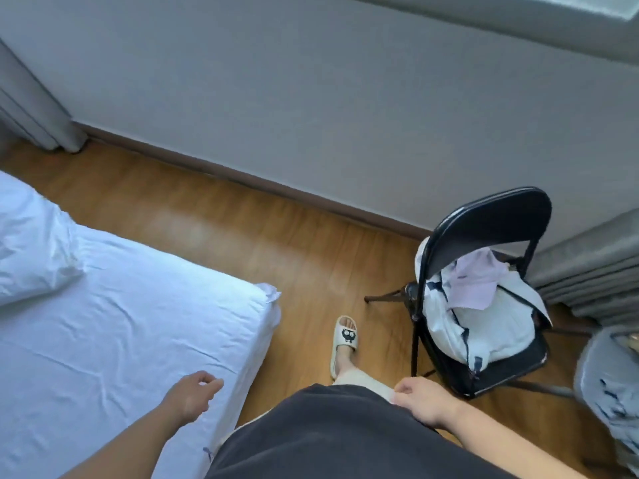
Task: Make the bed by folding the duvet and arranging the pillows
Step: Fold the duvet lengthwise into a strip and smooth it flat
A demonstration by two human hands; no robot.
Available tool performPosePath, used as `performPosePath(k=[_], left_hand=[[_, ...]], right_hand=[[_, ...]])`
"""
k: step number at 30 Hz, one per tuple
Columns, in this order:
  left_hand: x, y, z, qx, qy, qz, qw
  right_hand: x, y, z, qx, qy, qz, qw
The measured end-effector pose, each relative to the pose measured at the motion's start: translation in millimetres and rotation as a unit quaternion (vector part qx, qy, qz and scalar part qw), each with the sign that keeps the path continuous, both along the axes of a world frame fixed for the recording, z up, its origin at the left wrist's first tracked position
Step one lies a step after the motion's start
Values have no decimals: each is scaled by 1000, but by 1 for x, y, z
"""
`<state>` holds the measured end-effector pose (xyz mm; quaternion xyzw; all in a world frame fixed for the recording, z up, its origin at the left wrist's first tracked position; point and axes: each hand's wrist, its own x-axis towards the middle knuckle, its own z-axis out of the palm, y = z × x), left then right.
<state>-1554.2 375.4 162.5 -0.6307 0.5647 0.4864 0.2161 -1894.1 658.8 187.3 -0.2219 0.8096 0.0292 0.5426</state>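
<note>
The person stands at the bed's near right corner, one foot in a cream rubber slipper [344, 344] on the wooden floor [242, 216], seemingly placed to work along that side. The bed with its white fitted sheet [131, 326] lies bare and creased, and a plump white pillow [31, 243] sits against its far left edge, probably where it belongs for the arranging step. No duvet shows on the bed. The left hand [193, 395] hovers over the bed's right edge, its fingers [211, 380] loosely curled and narrow, holding nothing and apparently not touching the sheet. The right hand [425, 399] hangs by the hip at the hem of the dark shirt [328, 437]; its fingers [404, 387] are curled against the cloth, though whether they pinch it cannot be told. Beside the person, a black metal folding chair [491, 223] carries a heap of white and lilac clothes [484, 305], well apart from the bed.
</note>
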Motion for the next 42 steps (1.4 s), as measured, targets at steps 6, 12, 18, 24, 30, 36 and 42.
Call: performPosePath(k=[6, 12, 18, 24, 30, 36, 42], left_hand=[[-78, -30, 3, 33, -13, 103, 994], [-153, -98, 4, 11, 32, 222, 975], [-179, -197, -25, 52, 8, 254, 966], [-178, -350, -22, 43, 33, 284, 957], [-176, -498, 28, -33, 119, 381, 916], [-131, -527, 15, -8, 51, 501, 864], [-98, -513, 19, 86, -38, 604, 791]], right_hand=[[-131, -126, 14, 28, -19, 120, 992], [-211, -260, 13, 73, -33, 203, 976], [-259, -429, 11, 69, -12, 284, 956], [-281, -603, 14, 17, 45, 294, 955], [-238, -794, 24, -25, 35, 368, 929], [-171, -967, -1, -5, 9, 507, 862], [-94, -1148, 0, 28, 33, 670, 741]])
